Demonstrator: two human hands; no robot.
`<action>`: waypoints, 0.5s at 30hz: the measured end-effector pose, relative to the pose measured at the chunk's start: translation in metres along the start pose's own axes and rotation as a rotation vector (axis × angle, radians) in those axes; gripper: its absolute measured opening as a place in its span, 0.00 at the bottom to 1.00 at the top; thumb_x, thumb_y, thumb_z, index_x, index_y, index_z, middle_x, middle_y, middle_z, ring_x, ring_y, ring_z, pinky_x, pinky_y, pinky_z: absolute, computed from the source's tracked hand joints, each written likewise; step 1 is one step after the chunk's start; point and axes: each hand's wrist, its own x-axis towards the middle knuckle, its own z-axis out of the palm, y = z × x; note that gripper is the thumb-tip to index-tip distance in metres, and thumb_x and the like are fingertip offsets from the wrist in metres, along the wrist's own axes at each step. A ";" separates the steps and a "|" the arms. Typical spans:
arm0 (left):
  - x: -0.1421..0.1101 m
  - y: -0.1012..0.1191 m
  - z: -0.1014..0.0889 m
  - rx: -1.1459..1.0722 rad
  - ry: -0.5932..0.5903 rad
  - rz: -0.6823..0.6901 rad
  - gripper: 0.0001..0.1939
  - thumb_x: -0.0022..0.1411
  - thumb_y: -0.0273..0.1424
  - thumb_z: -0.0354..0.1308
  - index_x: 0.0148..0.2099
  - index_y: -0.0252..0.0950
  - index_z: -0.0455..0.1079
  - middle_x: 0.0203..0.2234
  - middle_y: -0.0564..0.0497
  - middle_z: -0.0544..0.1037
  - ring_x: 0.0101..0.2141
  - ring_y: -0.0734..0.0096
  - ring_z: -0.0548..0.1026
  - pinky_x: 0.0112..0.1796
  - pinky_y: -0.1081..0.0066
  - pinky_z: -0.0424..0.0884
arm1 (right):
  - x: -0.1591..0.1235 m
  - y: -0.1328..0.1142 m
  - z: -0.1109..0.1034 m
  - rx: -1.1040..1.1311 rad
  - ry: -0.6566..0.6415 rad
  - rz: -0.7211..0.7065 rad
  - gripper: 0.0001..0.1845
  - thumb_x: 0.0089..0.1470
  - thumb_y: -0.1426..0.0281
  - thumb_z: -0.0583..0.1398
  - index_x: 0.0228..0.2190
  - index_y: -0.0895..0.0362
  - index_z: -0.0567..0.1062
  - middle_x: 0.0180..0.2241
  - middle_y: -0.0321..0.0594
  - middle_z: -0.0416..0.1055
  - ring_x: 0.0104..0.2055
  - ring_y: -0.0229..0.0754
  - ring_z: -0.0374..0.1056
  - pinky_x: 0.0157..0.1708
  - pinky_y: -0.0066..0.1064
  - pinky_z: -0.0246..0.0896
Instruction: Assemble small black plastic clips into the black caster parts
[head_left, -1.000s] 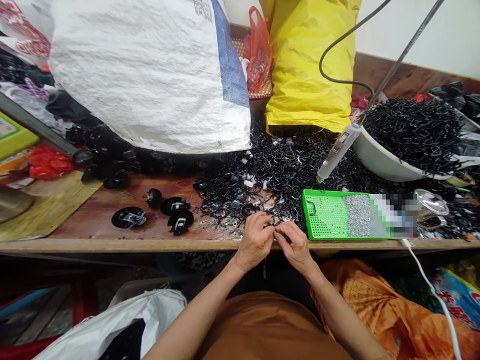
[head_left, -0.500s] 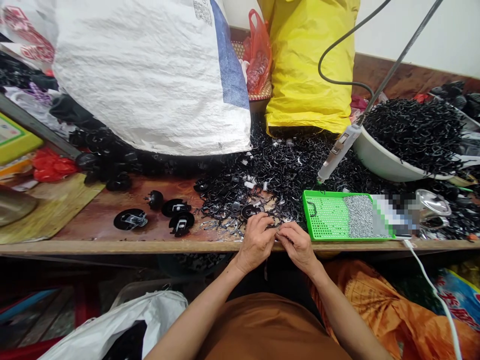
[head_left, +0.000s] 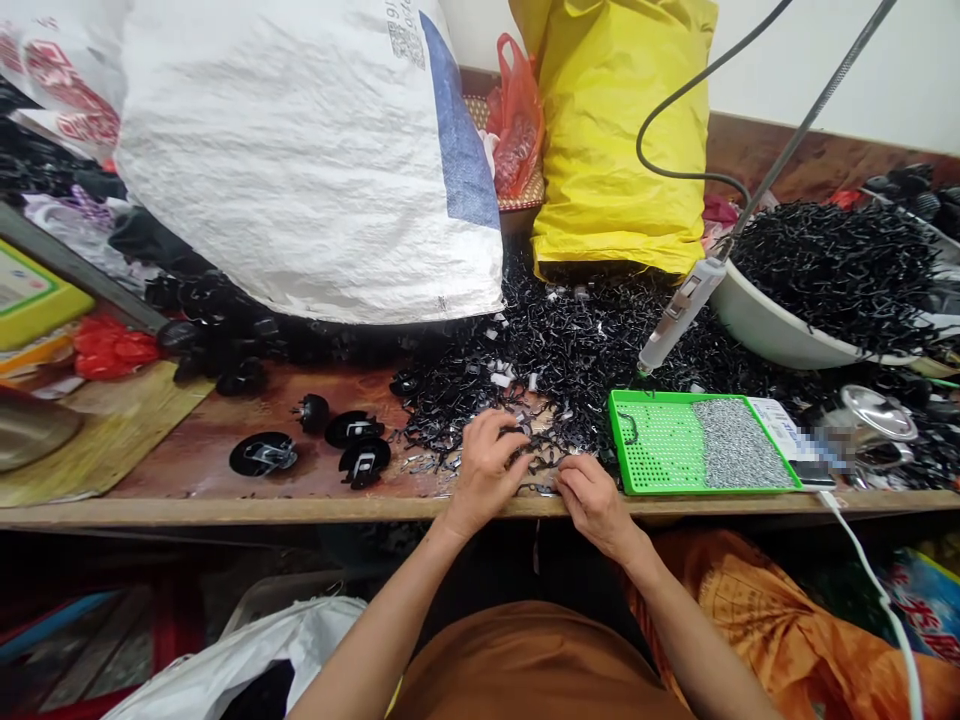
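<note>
My left hand [head_left: 489, 468] hovers at the table's front edge over small black clips [head_left: 480, 385], its fingers curved and spread apart. Nothing shows clearly between them, though the palm side is hidden. To its right, my right hand [head_left: 598, 503] has thumb and fingertips pinched together. Whatever lies in that pinch is too small to make out; dark bits are close to the fingertips. Left of my hands are a black disc with a metal clip [head_left: 262, 455], two more black round parts, one at the front [head_left: 364, 463], and a small black knob [head_left: 311, 413].
A green perforated tray [head_left: 660, 480] holding small silvery pieces sits right of my hands. Above it hangs an electric screwdriver [head_left: 681, 310]. A bowl [head_left: 780, 335] heaped with black parts stands behind. A white sack [head_left: 315, 160] and a yellow sack [head_left: 622, 140] line the back.
My hands have come apart; the left shifted left and its fingers spread, while the right stays pinched. The round black part by my left fingers is out of sight now. The view shifted slightly.
</note>
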 end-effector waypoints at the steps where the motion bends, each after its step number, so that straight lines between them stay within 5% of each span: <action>1: 0.005 -0.005 -0.001 0.020 0.019 -0.032 0.03 0.52 0.28 0.55 0.32 0.37 0.69 0.33 0.47 0.70 0.41 0.61 0.65 0.41 0.59 0.63 | 0.000 0.000 0.001 -0.004 0.006 0.002 0.09 0.54 0.78 0.49 0.27 0.58 0.67 0.31 0.43 0.65 0.33 0.39 0.61 0.34 0.33 0.60; 4: 0.025 -0.017 0.002 0.136 -0.060 -0.142 0.06 0.53 0.30 0.53 0.33 0.36 0.70 0.33 0.45 0.70 0.38 0.61 0.66 0.37 0.61 0.63 | -0.001 -0.001 0.002 -0.014 0.020 0.007 0.08 0.53 0.78 0.50 0.27 0.58 0.67 0.31 0.43 0.65 0.33 0.40 0.61 0.33 0.33 0.60; 9: 0.059 -0.017 0.018 0.366 -0.581 -0.343 0.11 0.52 0.33 0.51 0.28 0.34 0.73 0.29 0.41 0.73 0.35 0.55 0.69 0.34 0.61 0.62 | -0.001 -0.002 0.000 -0.034 0.011 -0.007 0.08 0.53 0.78 0.50 0.28 0.58 0.67 0.31 0.43 0.66 0.35 0.41 0.62 0.34 0.33 0.60; 15: 0.077 -0.010 0.027 0.325 -0.741 -0.363 0.10 0.50 0.27 0.50 0.29 0.37 0.73 0.30 0.44 0.77 0.34 0.60 0.73 0.33 0.66 0.63 | -0.002 0.001 0.002 -0.041 0.002 -0.031 0.08 0.53 0.79 0.51 0.28 0.58 0.68 0.31 0.44 0.66 0.35 0.41 0.62 0.34 0.33 0.60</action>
